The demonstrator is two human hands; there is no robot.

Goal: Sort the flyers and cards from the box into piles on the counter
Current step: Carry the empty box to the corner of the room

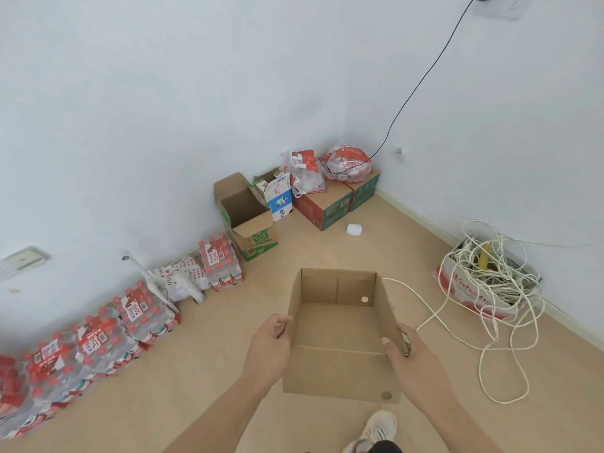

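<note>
Both bare forearms reach forward, the left hand (269, 343) and right hand (408, 353) each gripping an opposite side wall of the box (340, 325), fingers curled over the rims.

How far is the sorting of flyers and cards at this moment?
The box looks emptied: no flyers or cards show inside. In hand: the left hand and right hand grip its side walls, carrying it above the floor. Neither counter nor piles are in view, so what remains cannot be told.
</note>
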